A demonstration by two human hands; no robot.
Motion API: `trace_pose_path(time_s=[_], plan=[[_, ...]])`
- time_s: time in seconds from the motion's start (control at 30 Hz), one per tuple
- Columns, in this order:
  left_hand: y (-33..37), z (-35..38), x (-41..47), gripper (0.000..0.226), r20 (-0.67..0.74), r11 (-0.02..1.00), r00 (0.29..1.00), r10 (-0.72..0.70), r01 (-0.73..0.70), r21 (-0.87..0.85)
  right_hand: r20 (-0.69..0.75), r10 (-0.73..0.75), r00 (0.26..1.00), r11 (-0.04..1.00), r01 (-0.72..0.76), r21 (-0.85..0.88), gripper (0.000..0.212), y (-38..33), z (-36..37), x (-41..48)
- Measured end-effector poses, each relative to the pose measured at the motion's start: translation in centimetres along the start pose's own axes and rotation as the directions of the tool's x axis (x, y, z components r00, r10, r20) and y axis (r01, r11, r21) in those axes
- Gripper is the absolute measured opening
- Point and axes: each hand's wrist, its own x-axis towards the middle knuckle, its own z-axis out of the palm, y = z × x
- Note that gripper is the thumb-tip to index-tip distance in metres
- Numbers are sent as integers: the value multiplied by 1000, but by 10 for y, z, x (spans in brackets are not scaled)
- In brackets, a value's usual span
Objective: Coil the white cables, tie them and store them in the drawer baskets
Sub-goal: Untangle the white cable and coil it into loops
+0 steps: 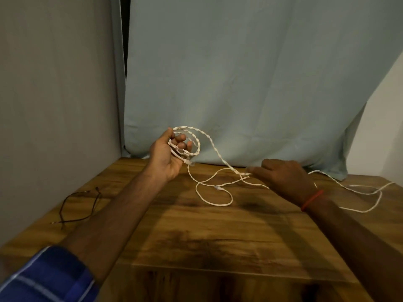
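Twisted white cable (214,147); wood-grain table (196,232), slight sheen; matt cloth backdrop (239,73).

A single wide-angle camera, worn on the head, is looking forward and down from above and behind the left hand (168,155) gripping the white cable (218,204). It is sitting near, with the forearms (122,210) filling the lower frame. The table (196,247) is spreading below the grip, and the curtain (239,73) is hanging beyond it.

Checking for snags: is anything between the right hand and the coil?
Nothing visible. The white cable runs free from the coil on the left hand to the right hand; the black cable lies well apart.
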Motion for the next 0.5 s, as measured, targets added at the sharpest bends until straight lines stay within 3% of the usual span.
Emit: trace_pose_path(time_s=[0.07, 0.13, 0.3, 0.4, 0.5], plan=[[-6, 5, -3, 39, 23, 996, 999, 41, -43, 78, 44, -130, 990, 989, 127, 76, 29, -10, -4, 10], [-12, 8, -4, 30, 76, 985, 992, 99, -108, 134, 83, -218, 972, 961, 199, 193, 33, -23, -9, 25], [-25, 16, -17, 35, 248, 842, 936, 249, -336, 421, 60, -275, 960, 932, 250, 263, 37, -51, -35, 63], [-31, 21, -32, 34, 341, 749, 904, 257, -409, 522, -36, -222, 974, 931, 223, 289, 32, -56, -52, 81], [-35, 21, -43, 43, 399, 708, 892, 214, -423, 565, -105, -35, 994, 931, 71, 359, 27, -53, -63, 95]])
